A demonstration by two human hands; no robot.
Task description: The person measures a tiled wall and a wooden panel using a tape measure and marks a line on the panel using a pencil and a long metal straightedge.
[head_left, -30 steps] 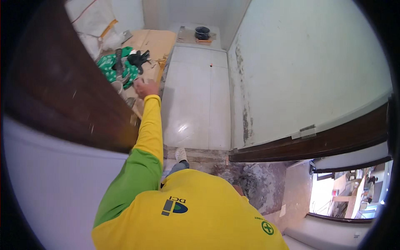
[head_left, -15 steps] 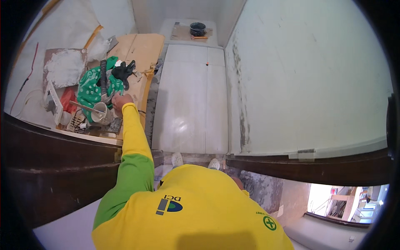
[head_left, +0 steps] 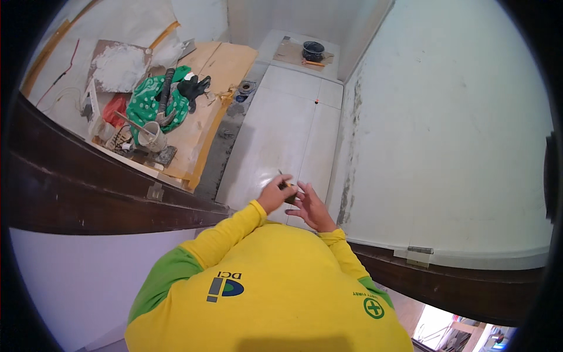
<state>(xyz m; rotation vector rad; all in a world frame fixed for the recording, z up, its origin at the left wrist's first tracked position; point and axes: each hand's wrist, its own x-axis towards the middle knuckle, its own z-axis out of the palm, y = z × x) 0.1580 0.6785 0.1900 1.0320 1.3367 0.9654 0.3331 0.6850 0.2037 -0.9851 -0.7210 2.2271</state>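
My left hand [head_left: 274,193] grips a small yellow-and-dark tool [head_left: 288,188] over the white tiled floor [head_left: 275,105]. My right hand [head_left: 311,205] is beside it, fingers spread and slightly curved near the tool; whether they touch it is hard to tell. A small orange-and-dark item [head_left: 316,102] sits on a tile joint farther ahead.
On the left, a cardboard-covered surface [head_left: 208,58] holds a green dotted cloth [head_left: 143,97], black gloves [head_left: 192,89], a white tub [head_left: 151,138] and several tools. A black basin [head_left: 314,50] stands at the far end. A pale wall [head_left: 440,117] rises right, above dark wooden trim [head_left: 457,287].
My left hand has moved from the cluttered surface to the right, down over the tiles, with the small tool in it. My right hand has come into view beside it. The camera view has shifted.
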